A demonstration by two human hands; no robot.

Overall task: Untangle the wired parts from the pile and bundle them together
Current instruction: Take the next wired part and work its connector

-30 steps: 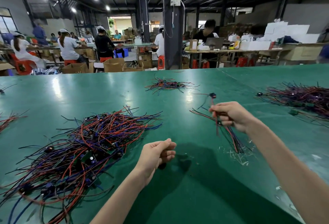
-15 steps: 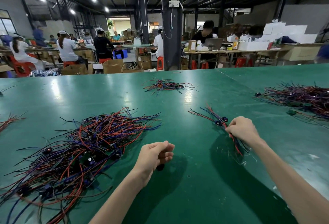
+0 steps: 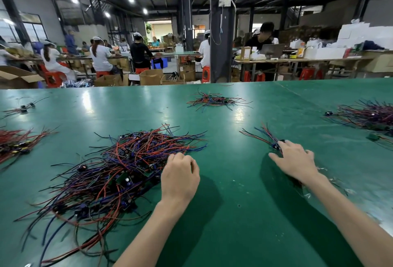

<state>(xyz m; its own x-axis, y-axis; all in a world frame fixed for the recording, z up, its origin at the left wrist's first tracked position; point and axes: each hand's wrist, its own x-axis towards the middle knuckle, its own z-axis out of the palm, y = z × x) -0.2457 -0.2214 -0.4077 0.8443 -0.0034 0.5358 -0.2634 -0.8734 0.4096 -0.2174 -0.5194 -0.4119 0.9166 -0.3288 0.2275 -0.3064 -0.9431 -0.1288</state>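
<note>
A big tangled pile of red, blue and black wired parts (image 3: 110, 173) with small circuit boards lies on the green table (image 3: 234, 213), left of centre. My left hand (image 3: 180, 175) is at the pile's right edge, back up and fingers bent down into the wires. Its fingertips are hidden, so I cannot tell whether they hold a wire. A small sorted bundle of wired parts (image 3: 262, 136) lies to the right. My right hand (image 3: 295, 162) rests flat on the bundle's near end with fingers spread.
Other wire heaps lie at the far centre (image 3: 214, 101), the right edge (image 3: 370, 116) and the left edge (image 3: 14, 141). Crinkled clear film (image 3: 331, 184) lies beside my right wrist. People work at benches beyond the table's far edge.
My right hand brought the small bundle down from the air onto the table and flattened on it. My left hand moved forward to the pile's edge.
</note>
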